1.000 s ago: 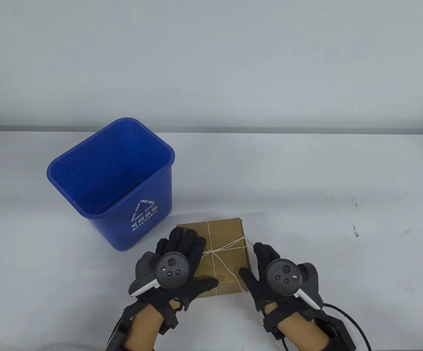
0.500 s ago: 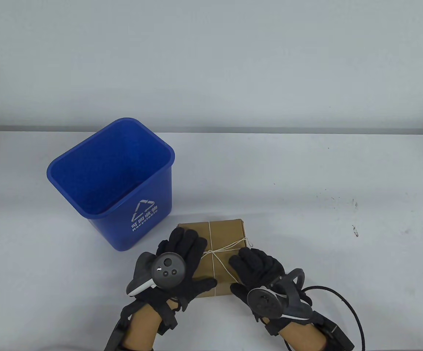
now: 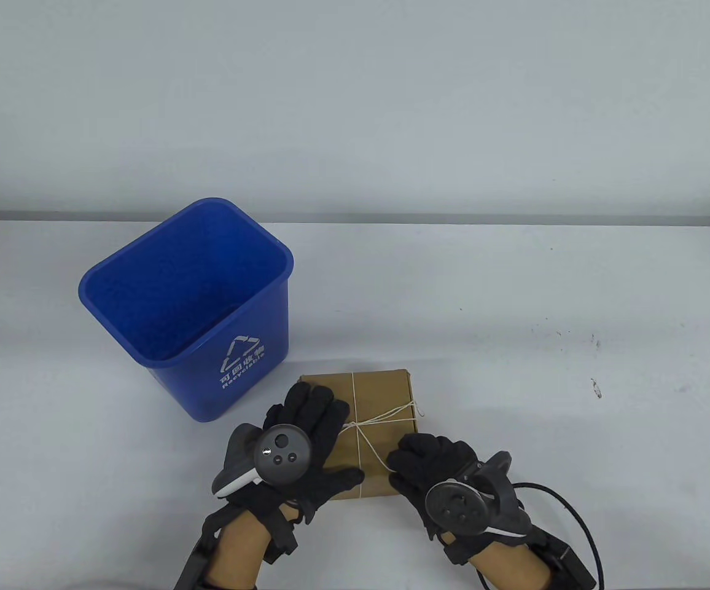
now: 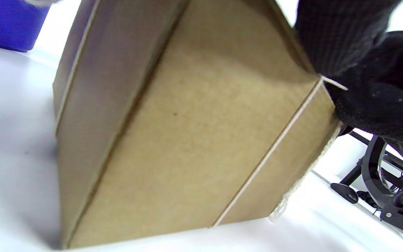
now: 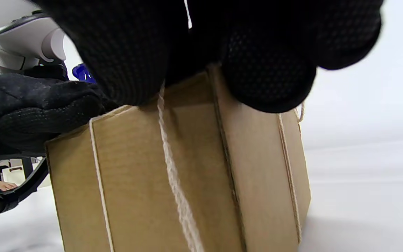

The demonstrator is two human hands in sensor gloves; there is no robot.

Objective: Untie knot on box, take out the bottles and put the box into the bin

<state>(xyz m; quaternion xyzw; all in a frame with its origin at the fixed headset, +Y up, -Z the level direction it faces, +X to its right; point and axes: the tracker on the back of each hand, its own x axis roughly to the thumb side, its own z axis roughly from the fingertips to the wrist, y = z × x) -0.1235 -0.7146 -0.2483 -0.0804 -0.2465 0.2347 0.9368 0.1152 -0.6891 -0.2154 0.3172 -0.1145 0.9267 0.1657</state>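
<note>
A brown cardboard box (image 3: pixel 382 393) tied crosswise with white string (image 3: pixel 364 439) lies near the table's front edge; its knot (image 3: pixel 355 424) sits on top. My left hand (image 3: pixel 312 418) lies flat on the box's left half, with the thumb along the near edge. At the near right corner, my right hand (image 3: pixel 419 458) has curled fingers that pinch a loose end of the string (image 5: pixel 173 168); that end runs up the box's side (image 5: pixel 135 196) and in between the fingers. The box's near side (image 4: pixel 194 140) fills the left wrist view. No bottles show.
A blue recycling bin (image 3: pixel 195 307) stands open just behind and left of the box. The white table (image 3: pixel 514 319) stretches to the right and back. A black cable (image 3: pixel 576 522) trails from my right wrist at the front edge.
My right hand turned, moved left onto the box's near right corner and closed its fingers on the loose string end. The left hand and box stayed put.
</note>
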